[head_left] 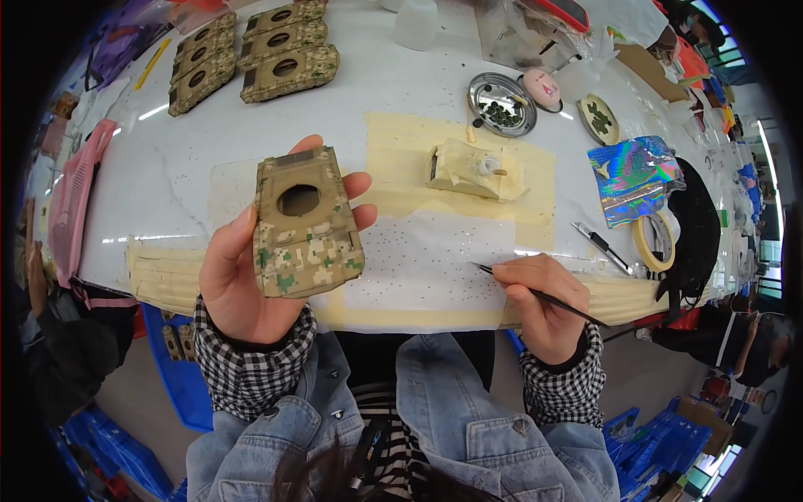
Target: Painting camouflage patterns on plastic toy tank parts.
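My left hand [242, 276] grips a model tank hull [305, 243] from below and the sides, tilted toward me above the table. Its tan top carries a green and brown pixel camouflage pattern and has a round hole. My right hand [548, 305] pinches a thin black pointed tool [556, 303] like a pen. Whether it is tweezers or a fine brush I cannot tell. The tool's tip is over a white sheet [418, 289] dotted with many tiny specks. Behind the sheet, a tape-covered block [477, 171] with a small peg on top sits on yellow masking tape.
More camouflage hulls stand in rows [288, 71] at the back left. A round metal dish [502, 105] and a shallow cream dish [598, 119] hold small dark green parts. At right lie a shiny holographic pouch [636, 180], a tape roll [654, 241] and a craft knife [602, 248].
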A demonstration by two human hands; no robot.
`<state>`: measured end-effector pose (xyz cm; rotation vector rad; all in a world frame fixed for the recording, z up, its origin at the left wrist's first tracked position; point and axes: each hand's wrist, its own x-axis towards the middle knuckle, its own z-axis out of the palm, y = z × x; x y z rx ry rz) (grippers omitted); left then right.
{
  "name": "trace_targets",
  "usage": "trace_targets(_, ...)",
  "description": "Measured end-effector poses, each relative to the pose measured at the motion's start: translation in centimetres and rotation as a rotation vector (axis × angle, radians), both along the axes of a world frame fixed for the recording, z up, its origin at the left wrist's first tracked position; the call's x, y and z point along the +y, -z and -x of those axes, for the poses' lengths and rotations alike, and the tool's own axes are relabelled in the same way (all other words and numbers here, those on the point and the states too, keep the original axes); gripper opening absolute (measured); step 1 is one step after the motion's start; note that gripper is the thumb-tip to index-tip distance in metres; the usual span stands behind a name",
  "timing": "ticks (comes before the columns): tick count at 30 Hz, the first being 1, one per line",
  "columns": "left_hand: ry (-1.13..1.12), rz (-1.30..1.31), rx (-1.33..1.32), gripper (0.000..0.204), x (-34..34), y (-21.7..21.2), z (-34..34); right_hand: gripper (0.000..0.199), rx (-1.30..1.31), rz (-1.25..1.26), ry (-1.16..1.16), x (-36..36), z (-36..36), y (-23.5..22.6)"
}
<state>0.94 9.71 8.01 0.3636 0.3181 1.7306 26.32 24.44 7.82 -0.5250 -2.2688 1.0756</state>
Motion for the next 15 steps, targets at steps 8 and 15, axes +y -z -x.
trace_targets(8, -0.002, -0.004, -0.002, 0.073, -0.06, 0.05, 0.00, 0.012, -0.025, -0.016, -0.010, -0.03, 0.09, -0.11)
trace_targets(15, -0.008, 0.004, 0.007, 0.073, -0.11, -0.01, -0.03, 0.012, -0.018, -0.008, 0.000, -0.04, 0.14, 0.07)
